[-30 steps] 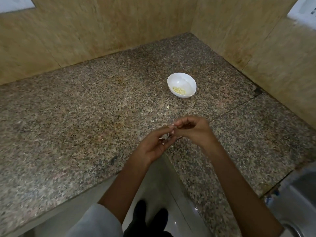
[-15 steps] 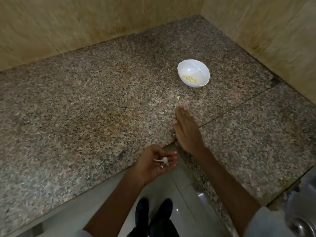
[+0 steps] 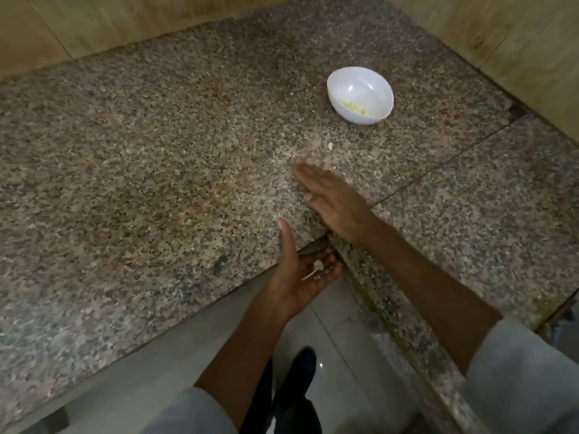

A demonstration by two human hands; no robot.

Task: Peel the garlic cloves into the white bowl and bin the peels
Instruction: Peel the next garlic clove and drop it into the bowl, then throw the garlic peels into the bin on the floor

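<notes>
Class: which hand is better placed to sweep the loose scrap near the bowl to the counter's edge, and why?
Right. The right hand lies open on the counter, fingers straight, nearest the scrap. The left hand is cupped at the edge, carrying peels.

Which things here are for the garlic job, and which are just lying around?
For the job: white bowl, garlic inside it, peels in the left hand, right hand, pale scrap on the counter.
Just there: wall tiles, floor, shoes.
</notes>
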